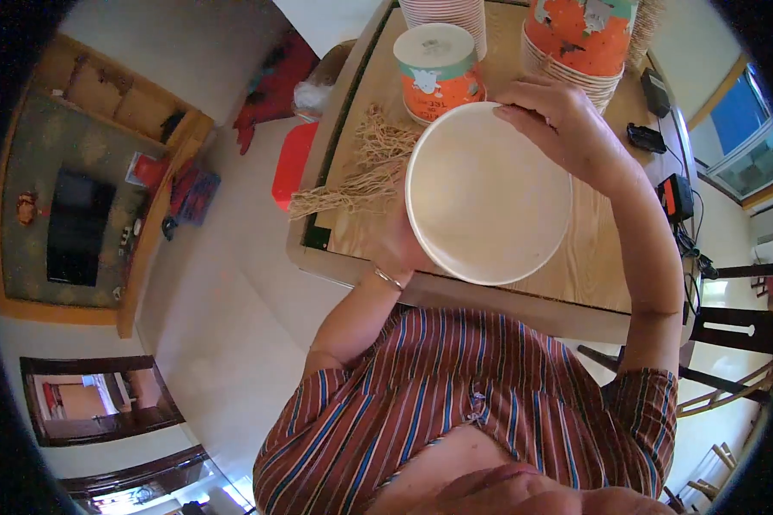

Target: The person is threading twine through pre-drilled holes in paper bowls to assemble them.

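A large white paper tub (489, 193) is tilted with its open mouth toward me, and its inside looks bare. My left hand (397, 239) supports it from the lower left, its fingers hidden behind the wall. The fingers of my right hand (554, 120) are curled over the far right rim. Just beyond the tub, an orange and green printed paper tub (438, 79) stands upside down on the table, its pale base up. Left of the held tub lies a bundle of tan twisted paper strands (361, 176).
On the wooden table (605, 275), stacked tubs (575, 43) stand at the far right and a white stack (445, 12) at the far middle. Along the right edge are a black adapter (655, 93), a black and orange device (677, 199) and cables. A red stool (295, 165) is beside the left edge.
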A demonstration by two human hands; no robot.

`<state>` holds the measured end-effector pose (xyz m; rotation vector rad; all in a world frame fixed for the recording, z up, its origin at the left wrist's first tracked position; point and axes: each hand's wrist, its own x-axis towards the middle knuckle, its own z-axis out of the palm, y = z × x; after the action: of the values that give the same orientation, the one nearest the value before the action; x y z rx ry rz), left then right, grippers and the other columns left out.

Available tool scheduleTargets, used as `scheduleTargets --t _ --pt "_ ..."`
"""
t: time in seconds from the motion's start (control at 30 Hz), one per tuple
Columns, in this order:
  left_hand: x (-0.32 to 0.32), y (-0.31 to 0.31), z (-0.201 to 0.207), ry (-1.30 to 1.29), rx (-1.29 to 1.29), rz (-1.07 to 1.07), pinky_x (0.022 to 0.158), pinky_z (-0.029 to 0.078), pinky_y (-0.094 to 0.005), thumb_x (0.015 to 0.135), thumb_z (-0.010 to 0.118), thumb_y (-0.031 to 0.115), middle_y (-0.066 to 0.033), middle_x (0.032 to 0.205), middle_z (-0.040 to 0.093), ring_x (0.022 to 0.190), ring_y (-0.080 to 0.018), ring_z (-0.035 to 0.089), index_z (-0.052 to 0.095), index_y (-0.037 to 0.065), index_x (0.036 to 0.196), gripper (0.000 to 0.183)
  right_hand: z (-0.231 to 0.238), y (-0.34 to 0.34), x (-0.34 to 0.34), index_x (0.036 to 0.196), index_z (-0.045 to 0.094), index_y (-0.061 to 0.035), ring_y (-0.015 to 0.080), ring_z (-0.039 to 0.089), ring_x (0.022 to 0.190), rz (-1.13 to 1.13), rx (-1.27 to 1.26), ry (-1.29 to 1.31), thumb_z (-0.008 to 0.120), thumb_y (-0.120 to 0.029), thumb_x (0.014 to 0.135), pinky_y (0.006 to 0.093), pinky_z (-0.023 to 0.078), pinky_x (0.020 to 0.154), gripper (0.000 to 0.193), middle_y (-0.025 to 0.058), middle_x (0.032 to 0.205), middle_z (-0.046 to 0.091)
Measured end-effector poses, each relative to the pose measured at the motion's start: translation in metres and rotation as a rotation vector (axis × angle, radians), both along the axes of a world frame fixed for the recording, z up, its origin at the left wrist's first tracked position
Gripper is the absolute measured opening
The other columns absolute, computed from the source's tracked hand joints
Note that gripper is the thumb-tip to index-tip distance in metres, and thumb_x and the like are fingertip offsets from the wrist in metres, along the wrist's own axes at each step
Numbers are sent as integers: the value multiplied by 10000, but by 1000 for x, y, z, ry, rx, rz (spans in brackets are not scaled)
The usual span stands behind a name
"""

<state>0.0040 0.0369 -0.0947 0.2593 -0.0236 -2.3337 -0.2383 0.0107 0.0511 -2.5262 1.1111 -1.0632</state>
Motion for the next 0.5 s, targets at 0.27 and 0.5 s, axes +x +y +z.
scheduleTargets --t 0.27,0.5 --pt "-10 27 -21 -689 -1072 192 994 474 -329 973 547 148 -88 1319 561 1172 -179 562 454 20 1365 422 -17 -19 -22 984 617 -6 332 597 833 147 200 200 572 -123 913 390 478 720 144 153 867 602" --pt "40 21 -22 -1437 -928 -56 777 501 -260 948 572 152 -27 991 676 873 -109 621 647 15 1136 245 -33 -21 -22 972 637 3 302 618 843 397 261 331 578 -87 909 386 491 732 125 138 860 617"
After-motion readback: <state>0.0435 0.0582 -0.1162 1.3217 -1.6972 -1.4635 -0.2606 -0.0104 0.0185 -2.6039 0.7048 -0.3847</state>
